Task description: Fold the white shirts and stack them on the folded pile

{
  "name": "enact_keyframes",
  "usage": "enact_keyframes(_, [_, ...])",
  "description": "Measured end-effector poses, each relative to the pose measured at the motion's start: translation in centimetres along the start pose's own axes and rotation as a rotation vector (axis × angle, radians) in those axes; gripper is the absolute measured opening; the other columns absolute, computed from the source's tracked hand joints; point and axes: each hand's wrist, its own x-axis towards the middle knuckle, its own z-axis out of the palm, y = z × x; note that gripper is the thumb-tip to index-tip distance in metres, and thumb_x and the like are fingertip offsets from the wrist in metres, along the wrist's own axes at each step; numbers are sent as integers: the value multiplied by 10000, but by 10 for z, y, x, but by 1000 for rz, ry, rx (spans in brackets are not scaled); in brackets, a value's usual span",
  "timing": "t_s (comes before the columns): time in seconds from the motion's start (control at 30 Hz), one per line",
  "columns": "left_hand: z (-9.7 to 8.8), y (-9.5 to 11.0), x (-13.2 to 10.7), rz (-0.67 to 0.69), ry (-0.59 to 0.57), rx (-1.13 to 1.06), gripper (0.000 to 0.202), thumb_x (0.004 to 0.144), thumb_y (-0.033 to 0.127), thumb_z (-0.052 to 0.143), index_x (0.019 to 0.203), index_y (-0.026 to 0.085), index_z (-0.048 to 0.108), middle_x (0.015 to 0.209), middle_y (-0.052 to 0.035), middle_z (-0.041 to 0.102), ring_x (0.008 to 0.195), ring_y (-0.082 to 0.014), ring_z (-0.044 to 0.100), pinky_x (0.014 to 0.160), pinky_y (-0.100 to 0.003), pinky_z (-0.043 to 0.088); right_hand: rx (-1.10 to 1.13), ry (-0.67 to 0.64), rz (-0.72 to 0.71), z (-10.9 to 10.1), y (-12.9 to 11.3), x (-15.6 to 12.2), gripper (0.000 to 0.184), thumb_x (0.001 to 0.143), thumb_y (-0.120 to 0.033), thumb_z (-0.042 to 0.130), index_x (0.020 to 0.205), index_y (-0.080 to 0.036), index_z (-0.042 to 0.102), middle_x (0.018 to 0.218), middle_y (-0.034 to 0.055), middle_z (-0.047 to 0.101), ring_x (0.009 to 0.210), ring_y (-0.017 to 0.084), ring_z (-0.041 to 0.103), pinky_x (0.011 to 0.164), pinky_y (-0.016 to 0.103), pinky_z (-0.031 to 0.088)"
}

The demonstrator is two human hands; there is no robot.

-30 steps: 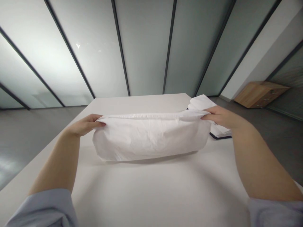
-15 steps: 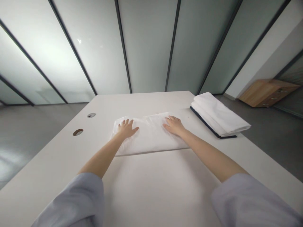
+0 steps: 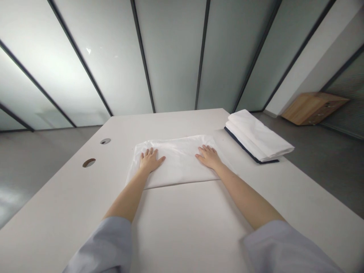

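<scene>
Flatly, palm down and with fingers spread, the left hand (image 3: 150, 160) rests on the left part of a folded white cloth (image 3: 179, 163), thumb pointing in toward its middle. The right hand (image 3: 209, 156) lies the same way on the cloth's right part, its thumb also turned inward. Both hands are loose and unclenched, touching the cloth from above without pinching it.

The cloth lies low and flat on a white table (image 3: 182, 227), its near edge a fairly straight fold, its surface lightly creased, and its left margin thin enough to look slightly see-through. Bare forearms reach to it from the near side, with greyish-lilac sleeves (image 3: 102, 246) pushed up around the elbows.

To the right of the cloth, well apart from it, a stack of folded white fabric (image 3: 258, 132) sits aslant on top of a dark flat piece (image 3: 241, 145), which shows along the lower edges. To the left of the cloth are a round silver fitting (image 3: 105, 141) and, nearer, an open hole (image 3: 89, 163) in the tabletop.

Beyond the cloth, past the table's far edge, stand frosted panels (image 3: 173, 53) between dark bars. Far off to its right, a wooden cabinet (image 3: 314, 108) stands on the grey floor (image 3: 307, 148).
</scene>
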Motion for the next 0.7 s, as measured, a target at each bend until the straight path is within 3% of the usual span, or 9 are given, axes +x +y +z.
enact_keyframes(0.13, [-5,5,-5,62,49,8,565,927,524,370,1380,200,465,1490,-131,410,1373,-308,353,1104,-492,286,10,24,-7,1,2,-1,541,941,-506,386,1384,-213,482,1484,135,424,1390,309,333,1111,474,256])
enact_keyframes(0.23, [-17,20,-13,149,35,12,421,941,373,378,1294,208,537,1376,-103,534,1257,-258,484,1028,-404,389,9,22,-7,0,1,-2,532,943,-495,392,1375,-200,489,1479,143,427,1388,311,335,1109,474,256])
enact_keyframes(0.3, [-25,36,-21,169,-12,3,421,932,408,400,1266,204,555,1319,-109,572,1197,-258,528,991,-388,419,9,17,-15,-1,0,-3,524,949,-476,386,1372,-185,488,1476,156,426,1384,312,339,1108,476,255])
enact_keyframes(0.37, [-30,53,-30,161,-83,-17,516,917,540,387,1268,199,551,1308,-132,574,1192,-285,533,979,-411,427,3,19,-21,-3,-2,-4,509,952,-458,382,1360,-176,497,1470,164,430,1370,313,359,1104,480,259])
enact_keyframes(0.47, [-25,73,-43,126,-173,-19,724,884,687,290,1352,168,481,1438,-205,444,1321,-374,405,1001,-533,385,-10,33,-30,-6,-5,-5,470,948,-419,395,1323,-169,530,1440,167,461,1341,315,391,1098,485,266])
enact_keyframes(0.57, [-9,83,-46,85,-159,17,833,882,700,227,1465,115,334,1552,-254,220,1423,-435,185,1037,-668,250,-3,53,-80,-12,-9,-5,418,930,-354,432,1294,-188,551,1408,147,494,1336,304,392,1098,481,265])
enact_keyframes(0.7, [9,85,-31,66,-93,12,851,889,685,185,1502,101,267,1572,-244,161,1445,-424,114,1073,-678,162,63,58,-177,-21,-27,-7,431,927,-348,444,1326,-210,532,1417,122,493,1339,272,395,1102,434,285])
